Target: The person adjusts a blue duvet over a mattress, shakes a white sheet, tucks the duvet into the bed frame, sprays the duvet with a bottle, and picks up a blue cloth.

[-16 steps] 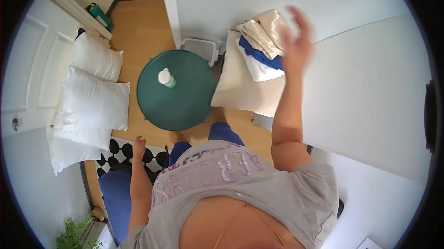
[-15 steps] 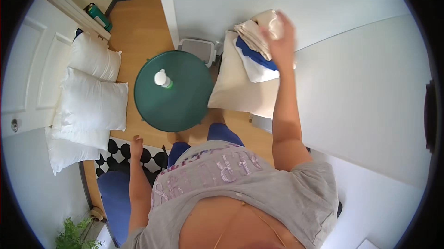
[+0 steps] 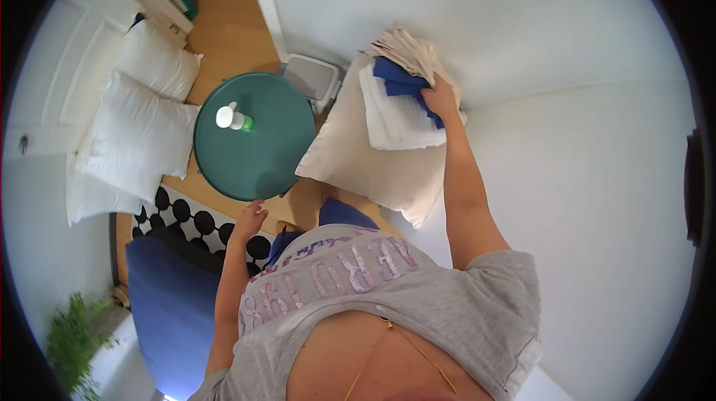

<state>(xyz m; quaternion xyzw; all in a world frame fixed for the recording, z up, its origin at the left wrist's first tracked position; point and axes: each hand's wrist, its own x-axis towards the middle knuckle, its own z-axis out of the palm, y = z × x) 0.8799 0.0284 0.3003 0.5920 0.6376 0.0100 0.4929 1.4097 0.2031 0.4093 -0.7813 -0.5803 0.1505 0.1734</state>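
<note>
My right hand [image 3: 441, 97] is closed at the right edge of a stack of folded linens, its fingers on a dark blue folded cloth [image 3: 399, 77]. Bunched against that hand is a beige, satin-like folded cloth [image 3: 409, 49] on top of the stack. Under them lies a folded white cloth [image 3: 395, 121]. A cream pillow [image 3: 354, 144] supports the whole stack; what holds the pillow up is mostly hidden. My left hand [image 3: 252, 219] hangs empty, its fingers loosely bent and apart, just below the near rim of the round green table [image 3: 257, 155].
A white pump bottle [image 3: 233, 118] stands on the table. White pillows [image 3: 138, 129] are piled at the left by a door. Behind the table is a grey-lidded bin [image 3: 312, 77]. A blue chair [image 3: 171, 304] and a plant [image 3: 78, 338] are at lower left; a white wall borders the right.
My right hand has moved down from the beige cloth to the blue cloth's edge. My left hand has risen toward the table. The view has shifted, showing more of the cream pillow.
</note>
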